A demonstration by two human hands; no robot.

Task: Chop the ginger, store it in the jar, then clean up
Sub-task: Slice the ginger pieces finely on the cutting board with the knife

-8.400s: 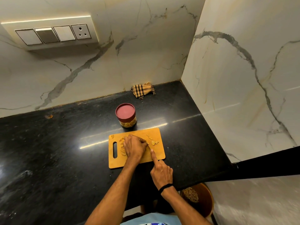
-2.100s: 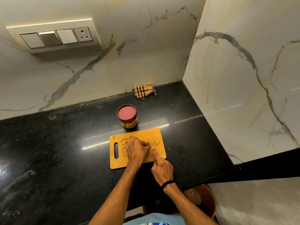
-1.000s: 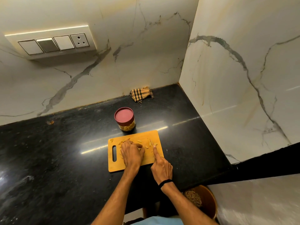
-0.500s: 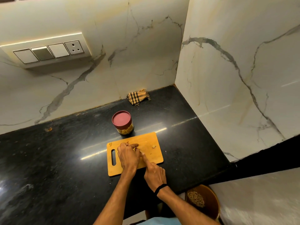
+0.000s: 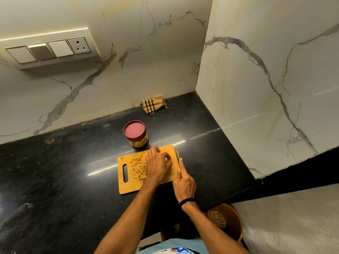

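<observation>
A wooden cutting board [image 5: 128,186] lies on the black counter. A pile of cut ginger strips [image 5: 138,168] sits on its middle. My left hand [image 5: 157,165] rests over the board's right part, fingers curled over ginger near the far right corner. My right hand [image 5: 184,182] grips a knife [image 5: 177,154] at the board's right edge, index finger along the spine and blade pointing away from me. A jar [image 5: 135,133] with a dark red lid stands shut just behind the board, with ginger pieces inside.
A checked cloth [image 5: 153,105] lies in the back corner against the marble wall. A switch panel [image 5: 49,50] is on the back wall. The counter's front edge runs just below the board. A brown bin [image 5: 230,221] stands on the floor at the right.
My left hand has moved right across the board, uncovering the pile of cut strips. The knife hand has shifted out to the board's right edge.
</observation>
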